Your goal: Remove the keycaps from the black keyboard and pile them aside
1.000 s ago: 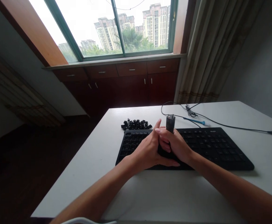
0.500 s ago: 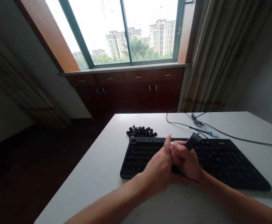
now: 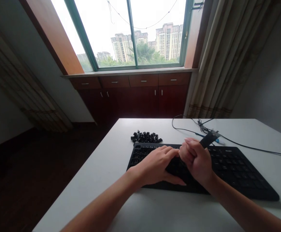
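Observation:
A black keyboard (image 3: 237, 169) lies across the white table (image 3: 111, 167). My left hand (image 3: 154, 164) rests flat on the keyboard's left part, fingers spread over the keys. My right hand (image 3: 197, 159) is closed around a dark tool (image 3: 208, 138), probably a keycap puller, whose upper end sticks up and to the right out of the fist. The tool's lower end is hidden behind my hands. A small heap of loose black keycaps (image 3: 146, 137) lies on the table just behind the keyboard's left corner.
A black cable (image 3: 251, 146) runs from behind the keyboard to the right edge, with a small blue tool (image 3: 216, 139) beside it. Dark wooden cabinets (image 3: 135, 93) stand under the window beyond the table. A curtain (image 3: 222, 64) hangs at the right.
My left hand has let go of my right hand and dropped flat onto the keys. My right hand has tilted the tool to the right and moved a little rightwards.

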A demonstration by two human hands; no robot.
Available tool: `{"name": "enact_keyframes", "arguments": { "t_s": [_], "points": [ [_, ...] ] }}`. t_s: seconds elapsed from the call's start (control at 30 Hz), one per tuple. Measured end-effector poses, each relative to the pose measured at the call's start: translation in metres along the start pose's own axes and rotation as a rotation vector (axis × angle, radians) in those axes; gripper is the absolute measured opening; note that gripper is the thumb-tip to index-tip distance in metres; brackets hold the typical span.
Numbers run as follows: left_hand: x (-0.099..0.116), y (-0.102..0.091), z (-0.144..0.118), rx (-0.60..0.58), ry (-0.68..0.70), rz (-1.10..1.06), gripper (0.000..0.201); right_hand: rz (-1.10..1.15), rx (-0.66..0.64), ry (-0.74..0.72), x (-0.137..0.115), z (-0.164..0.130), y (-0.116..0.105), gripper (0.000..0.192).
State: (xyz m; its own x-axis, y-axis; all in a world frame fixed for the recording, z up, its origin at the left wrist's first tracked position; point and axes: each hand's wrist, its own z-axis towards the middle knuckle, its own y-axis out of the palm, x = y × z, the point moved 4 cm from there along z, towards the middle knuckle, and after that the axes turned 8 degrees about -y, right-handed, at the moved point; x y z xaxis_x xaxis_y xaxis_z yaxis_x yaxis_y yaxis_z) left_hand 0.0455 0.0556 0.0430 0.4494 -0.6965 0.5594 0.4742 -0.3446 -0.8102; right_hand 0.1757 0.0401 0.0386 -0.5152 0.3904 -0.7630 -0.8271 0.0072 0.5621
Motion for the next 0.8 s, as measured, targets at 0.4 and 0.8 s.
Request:
{"name": "enact_keyframes", "arguments": {
  "t_s": [0.4,0.8],
  "points": [
    [-0.011,-0.014,-0.005,-0.066,0.182,0.071,0.022,-0.048,0.136,-0.004,-0.001,0.012,-0.01,0.049],
    [-0.045,-0.049,-0.002,0.33,-0.079,0.021,0.013,-0.061,0.091,-0.013,-0.001,0.012,-0.009,0.047]
  ]
}}
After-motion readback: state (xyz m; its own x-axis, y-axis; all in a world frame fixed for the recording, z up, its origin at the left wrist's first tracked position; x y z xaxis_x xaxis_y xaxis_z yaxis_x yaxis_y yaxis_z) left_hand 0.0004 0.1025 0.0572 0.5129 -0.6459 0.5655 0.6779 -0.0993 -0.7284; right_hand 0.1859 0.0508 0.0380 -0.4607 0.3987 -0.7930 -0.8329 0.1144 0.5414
